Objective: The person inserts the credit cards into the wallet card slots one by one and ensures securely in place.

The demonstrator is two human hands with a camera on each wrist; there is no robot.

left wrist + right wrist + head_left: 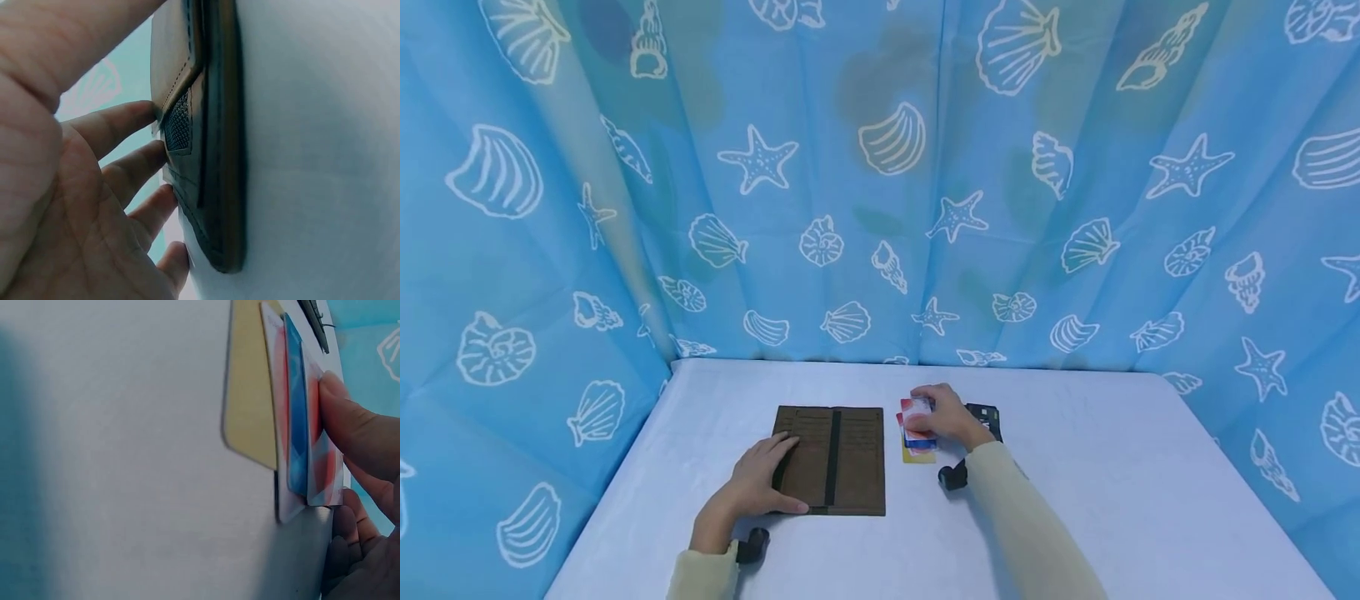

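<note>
A brown wallet (859,458) lies opened flat on the table, with card slots and a dark strap running down its middle. My left hand (756,479) rests on its left side, fingers spread along the left edge and thumb at the near edge. To the right of the wallet is an overlapping stack of cards, with a yellow card (250,394) lowest and a blue card (297,406) above it. My right hand (951,417) pinches the top red-and-white card (322,462), thumb on its face and fingers curled at its edge.
A flat black object (988,412) lies just beyond my right wrist, partly hidden by it. A white cloth covers the table (1075,467). Blue curtains (820,275) with shell prints stand around its back and sides.
</note>
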